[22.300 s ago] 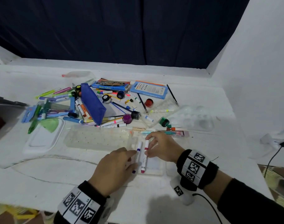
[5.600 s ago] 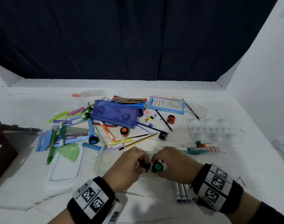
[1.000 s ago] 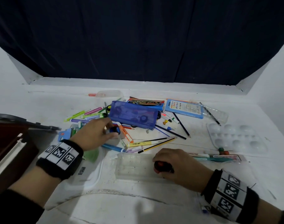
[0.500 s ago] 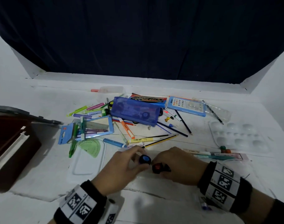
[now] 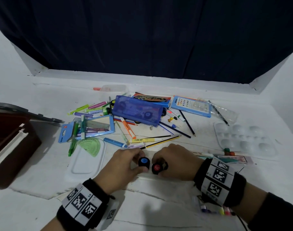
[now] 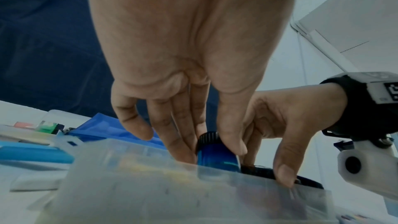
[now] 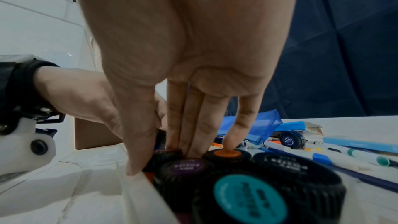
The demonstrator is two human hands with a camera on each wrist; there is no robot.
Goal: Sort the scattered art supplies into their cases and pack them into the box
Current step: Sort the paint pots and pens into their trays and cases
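Both hands meet over a clear plastic case (image 6: 163, 186) at the table's near middle. My left hand (image 5: 137, 161) pinches a blue-capped paint pot (image 5: 144, 161), its blue body (image 6: 215, 155) at the case's edge. My right hand (image 5: 159, 164) grips a red-capped paint pot (image 5: 156, 167) right beside it. In the right wrist view the case holds purple-capped (image 7: 187, 166), orange-capped (image 7: 227, 153) and teal-capped (image 7: 249, 198) pots, with my fingers among them. A brown box (image 5: 10, 147) stands open at the far left.
A blue pouch (image 5: 137, 110), pens, pencils, a ruler set (image 5: 87, 129) and a green protractor (image 5: 90, 145) lie scattered behind my hands. A white lid (image 5: 82, 165) lies to the left, a clear palette (image 5: 242, 140) to the right, markers (image 5: 212, 210) under my right wrist.
My left hand took the blue-capped pot from the pile and brought it back to the case beside the red-capped pot. The right hand stayed at the case.
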